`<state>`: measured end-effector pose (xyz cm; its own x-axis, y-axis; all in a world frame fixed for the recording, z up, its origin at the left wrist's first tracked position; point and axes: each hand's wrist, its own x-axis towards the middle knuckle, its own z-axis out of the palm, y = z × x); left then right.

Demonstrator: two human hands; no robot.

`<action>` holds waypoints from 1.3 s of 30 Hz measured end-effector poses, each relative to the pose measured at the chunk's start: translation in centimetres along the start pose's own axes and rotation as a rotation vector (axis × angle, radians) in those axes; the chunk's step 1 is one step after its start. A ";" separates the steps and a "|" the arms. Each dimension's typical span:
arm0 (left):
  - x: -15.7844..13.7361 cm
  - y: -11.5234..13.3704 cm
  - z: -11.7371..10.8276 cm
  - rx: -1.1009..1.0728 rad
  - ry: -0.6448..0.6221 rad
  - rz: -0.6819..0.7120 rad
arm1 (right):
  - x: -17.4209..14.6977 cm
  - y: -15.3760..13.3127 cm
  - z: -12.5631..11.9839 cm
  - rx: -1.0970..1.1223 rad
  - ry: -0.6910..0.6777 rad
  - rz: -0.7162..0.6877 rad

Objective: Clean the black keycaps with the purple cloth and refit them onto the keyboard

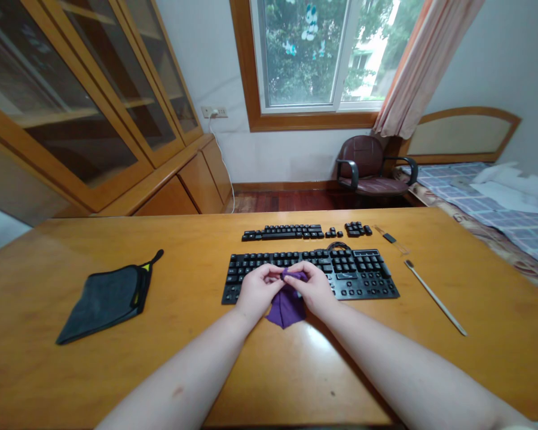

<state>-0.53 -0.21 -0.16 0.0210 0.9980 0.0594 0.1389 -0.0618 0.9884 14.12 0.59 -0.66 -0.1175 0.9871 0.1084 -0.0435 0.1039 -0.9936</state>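
A small purple cloth point(287, 309) is pinched between both hands, just over the front edge of the black keyboard point(367, 285). My left hand point(259, 289) grips the bunched upper part from the left. From the other side, my right hand point(312, 286) closes its thumb and fingers on the same bunch, and the cloth's lower end hangs toward the table. Whether a keycap is wrapped inside cannot be made out. Several key positions at the keyboard's lower right lack caps. My hands hide its lower middle part.
Removed keycaps point(291, 233) lie in rows behind the keyboard. A wire keycap puller point(389, 237) and a slim brush point(437, 298) rest on the right. On the left lies a folded grey cloth point(110, 297). All are on the wooden table point(197, 370).
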 end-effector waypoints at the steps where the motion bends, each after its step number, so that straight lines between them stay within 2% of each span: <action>1: -0.1 0.1 0.0 0.015 -0.007 0.015 | -0.1 -0.1 0.0 -0.005 -0.005 -0.012; 5: -0.2 0.5 0.0 0.035 -0.004 0.023 | -0.2 -0.4 0.2 0.007 0.019 -0.025; 12: 0.1 0.4 0.2 -0.044 0.001 -0.088 | 0.3 -0.6 -0.1 0.005 0.112 0.112; 20: 0.1 0.7 0.0 -0.099 -0.037 -0.074 | 0.3 0.5 0.0 0.014 0.100 0.080; 23: 0.2 0.5 0.0 -0.145 -0.015 -0.096 | 0.4 0.5 0.0 0.014 0.045 0.055; 27: 0.5 0.3 -0.4 -0.181 -0.004 -0.095 | 0.5 0.0 -0.2 -0.008 -0.083 -0.075; 29: 0.7 0.3 -0.6 -0.187 -0.002 -0.094 | 0.7 -0.1 -0.3 0.000 -0.129 -0.082; 34: 0.6 0.3 -0.7 -0.178 -0.063 -0.108 | 0.9 0.2 -0.5 0.002 -0.084 -0.054; 39: 0.5 0.3 -0.6 -0.145 -0.041 -0.097 | 0.6 0.3 -0.2 -0.041 -0.039 -0.088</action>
<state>-1.04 0.31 0.27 0.0551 0.9977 -0.0400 -0.0022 0.0401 0.9992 14.29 1.24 -0.90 -0.1532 0.9686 0.1958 -0.0146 0.1959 -0.9805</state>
